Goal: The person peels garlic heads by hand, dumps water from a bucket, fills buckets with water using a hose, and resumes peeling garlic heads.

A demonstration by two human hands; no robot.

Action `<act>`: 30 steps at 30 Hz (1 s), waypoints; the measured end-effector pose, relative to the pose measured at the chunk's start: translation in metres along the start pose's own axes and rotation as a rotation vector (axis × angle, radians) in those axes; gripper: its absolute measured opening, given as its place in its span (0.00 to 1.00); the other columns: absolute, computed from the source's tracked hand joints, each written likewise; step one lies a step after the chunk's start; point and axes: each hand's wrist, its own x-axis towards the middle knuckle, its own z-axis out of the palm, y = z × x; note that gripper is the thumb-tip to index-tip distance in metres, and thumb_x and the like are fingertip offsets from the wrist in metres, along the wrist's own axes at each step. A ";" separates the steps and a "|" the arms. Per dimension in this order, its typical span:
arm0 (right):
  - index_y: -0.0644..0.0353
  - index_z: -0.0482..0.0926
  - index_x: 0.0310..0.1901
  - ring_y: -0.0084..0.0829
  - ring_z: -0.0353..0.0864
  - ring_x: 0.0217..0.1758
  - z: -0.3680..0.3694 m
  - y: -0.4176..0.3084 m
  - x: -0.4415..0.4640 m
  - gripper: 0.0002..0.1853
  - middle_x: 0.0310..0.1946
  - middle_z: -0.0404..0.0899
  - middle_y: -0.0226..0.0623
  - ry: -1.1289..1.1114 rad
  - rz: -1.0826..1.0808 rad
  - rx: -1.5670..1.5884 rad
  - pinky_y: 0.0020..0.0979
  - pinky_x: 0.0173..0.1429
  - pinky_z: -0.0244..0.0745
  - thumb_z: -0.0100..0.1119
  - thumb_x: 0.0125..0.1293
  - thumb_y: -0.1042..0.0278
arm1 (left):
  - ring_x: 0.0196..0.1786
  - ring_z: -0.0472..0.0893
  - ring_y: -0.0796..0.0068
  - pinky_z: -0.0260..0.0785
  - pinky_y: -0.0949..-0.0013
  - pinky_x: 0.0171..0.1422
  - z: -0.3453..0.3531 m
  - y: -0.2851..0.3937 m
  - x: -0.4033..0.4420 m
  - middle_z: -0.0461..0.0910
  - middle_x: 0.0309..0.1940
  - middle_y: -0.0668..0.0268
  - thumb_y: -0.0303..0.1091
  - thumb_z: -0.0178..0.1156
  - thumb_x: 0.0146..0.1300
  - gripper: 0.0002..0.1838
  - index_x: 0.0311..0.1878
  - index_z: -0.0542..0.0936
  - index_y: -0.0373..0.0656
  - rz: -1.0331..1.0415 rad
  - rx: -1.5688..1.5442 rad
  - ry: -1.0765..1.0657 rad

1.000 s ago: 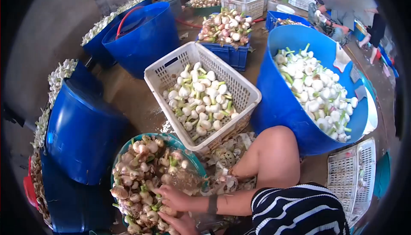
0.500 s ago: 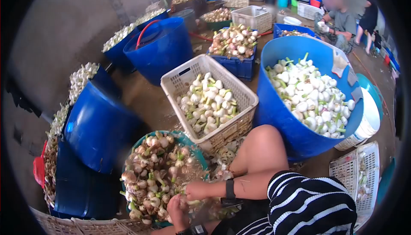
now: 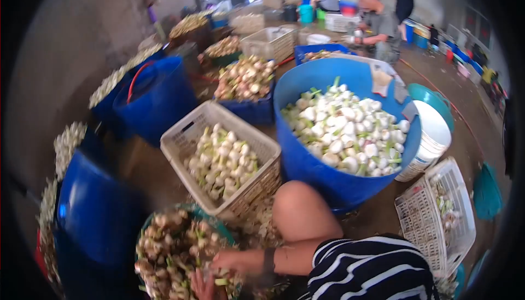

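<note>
**Two hands low among unpeeled garlic**

The right hand (image 3: 238, 260) and left hand (image 3: 203, 285) are at the garlic bulbs (image 3: 169, 245) in the green basin (image 3: 223, 231), lower left of the frame. Blur covers both; I cannot tell if each grip is clenched or released. White crate (image 3: 252, 186) with cleaner bulbs is just above the basin.

No text, label, brand, number or sign can be read; the small dark markings low on the white bucket (image 3: 431, 134) are too blurred to make out.
</note>
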 end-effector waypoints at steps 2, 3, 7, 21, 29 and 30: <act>0.57 0.76 0.39 0.21 0.75 0.32 0.008 -0.012 -0.016 0.11 0.31 0.77 0.26 -0.140 -0.066 0.221 0.26 0.30 0.71 0.52 0.65 0.59 | 0.42 0.75 0.73 0.70 0.70 0.45 0.053 -0.019 -0.015 0.76 0.42 0.63 0.27 0.54 0.57 0.16 0.49 0.73 0.36 -0.156 -0.226 0.191; 0.59 0.75 0.46 0.21 0.74 0.37 0.005 0.014 0.013 0.12 0.35 0.77 0.27 -0.242 -0.212 0.359 0.25 0.37 0.71 0.50 0.67 0.61 | 0.49 0.75 0.69 0.70 0.66 0.50 0.053 -0.006 -0.011 0.75 0.50 0.59 0.25 0.53 0.60 0.16 0.52 0.71 0.35 -0.755 -0.832 0.211; 0.61 0.76 0.48 0.20 0.74 0.44 0.002 -0.019 -0.049 0.13 0.39 0.79 0.30 -0.127 -0.320 -0.499 0.27 0.50 0.70 0.51 0.66 0.66 | 0.49 0.75 0.70 0.69 0.70 0.53 0.100 -0.051 -0.055 0.75 0.50 0.62 0.44 0.48 0.67 0.19 0.51 0.73 0.40 -1.384 -2.132 0.511; 0.60 0.63 0.57 0.40 0.77 0.43 -0.011 0.009 0.001 0.31 0.44 0.73 0.47 0.013 0.188 0.448 0.39 0.40 0.78 0.33 0.68 0.40 | 0.44 0.76 0.71 0.69 0.71 0.47 0.061 -0.013 0.006 0.74 0.43 0.57 0.50 0.38 0.70 0.25 0.50 0.67 0.34 -1.321 -1.507 0.437; 0.59 0.62 0.60 0.47 0.73 0.52 -0.045 -0.048 0.115 0.26 0.57 0.66 0.46 0.170 -0.123 0.198 0.43 0.54 0.70 0.44 0.65 0.52 | 0.38 0.73 0.77 0.67 0.74 0.42 0.072 -0.054 -0.014 0.75 0.38 0.63 0.41 0.45 0.68 0.14 0.45 0.70 0.39 -1.469 -1.445 0.614; 0.54 0.69 0.56 0.49 0.72 0.53 -0.073 -0.006 0.157 0.20 0.55 0.70 0.43 0.070 -0.261 -0.701 0.41 0.56 0.69 0.49 0.62 0.60 | 0.38 0.73 0.77 0.68 0.74 0.42 0.081 -0.053 -0.015 0.75 0.37 0.64 0.40 0.47 0.68 0.13 0.45 0.70 0.39 -1.507 -1.447 0.570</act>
